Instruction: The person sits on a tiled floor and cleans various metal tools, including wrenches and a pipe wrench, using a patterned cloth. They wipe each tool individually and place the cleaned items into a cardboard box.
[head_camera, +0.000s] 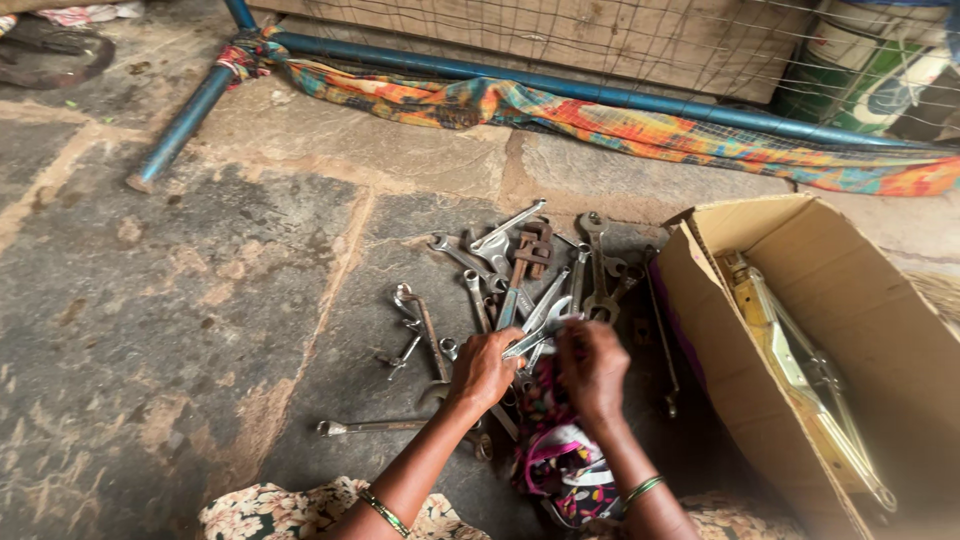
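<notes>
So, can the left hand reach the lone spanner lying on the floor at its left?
Probably yes: the spanner lies apart from the pile on bare stone, nothing covers it, though the left hand already holds another tool.

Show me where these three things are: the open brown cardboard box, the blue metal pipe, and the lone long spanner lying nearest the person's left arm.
Open brown cardboard box (700, 290): head view, left outer wall.
Blue metal pipe (600, 95): head view, middle of bar.
Lone long spanner (375, 426): head view, shaft.

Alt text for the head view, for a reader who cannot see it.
Two hands, the left hand and right hand, together grip a metal wrench above a pile of wrenches on a stone floor. An open cardboard box sits to the right, a colourful cloth and blue pipe behind.
</notes>
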